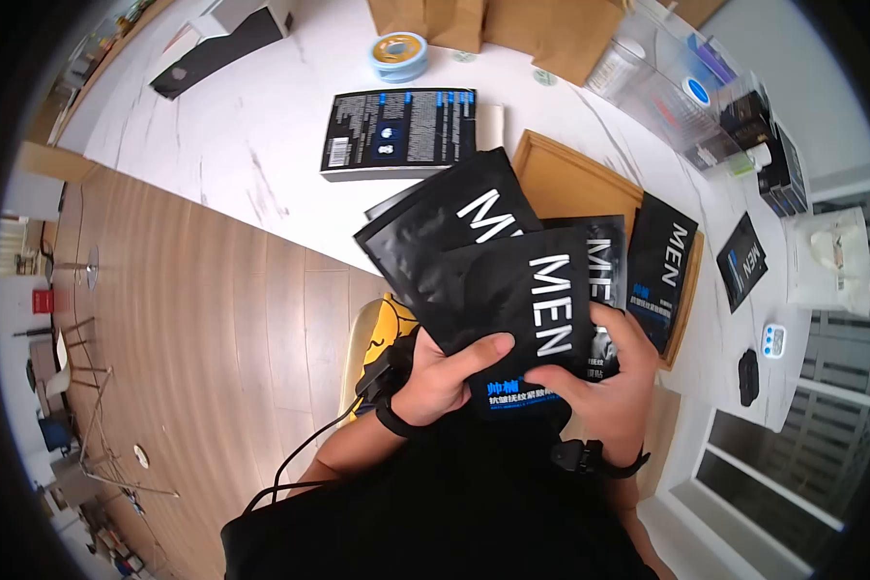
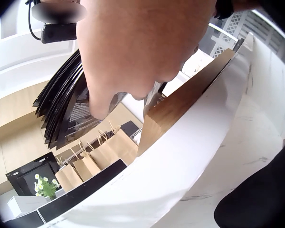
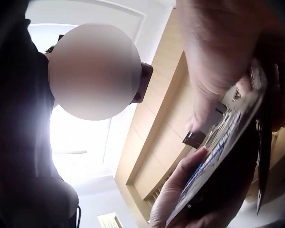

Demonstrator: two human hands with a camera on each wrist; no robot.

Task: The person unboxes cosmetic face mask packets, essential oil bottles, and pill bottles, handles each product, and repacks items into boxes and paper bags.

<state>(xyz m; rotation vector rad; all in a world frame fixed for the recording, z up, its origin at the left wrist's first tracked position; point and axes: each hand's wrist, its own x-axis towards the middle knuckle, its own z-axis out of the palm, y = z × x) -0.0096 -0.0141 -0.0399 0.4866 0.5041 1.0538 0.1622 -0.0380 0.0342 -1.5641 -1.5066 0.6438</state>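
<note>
Grasps a fan of overlapping black packets (image 1: 478, 271) with both hands, above the near edge of a white marble-look counter (image 1: 213, 126). Curls the left hand (image 1: 440, 382) round the lower left of the fan and presses the left thumb on the front. Pinches the lower right of the fan with the right hand (image 1: 614, 387), close beside the left. Displays "MEN" in large white letters on the front packet, above blue and white print. Includes at least 4 layered edges, seen from the left wrist.

Partly covers a wooden tray (image 1: 575, 179) with the fan. Has 1 black packet (image 1: 669, 271) at the tray's right side. Cannot tell whether a further "MEN" packet (image 1: 604, 242), behind the right hand, is held or on the tray.

To the left of the tray, near the fan, on the counter: 1 black printed box (image 1: 396, 130). Farther back: a light blue ring-shaped roll (image 1: 398, 58) and brown paper bags (image 1: 551, 39). On the right: 1 small "MEN" packet (image 1: 741, 263), a white digital timer (image 1: 773, 341) and a small black object (image 1: 748, 377).
</note>
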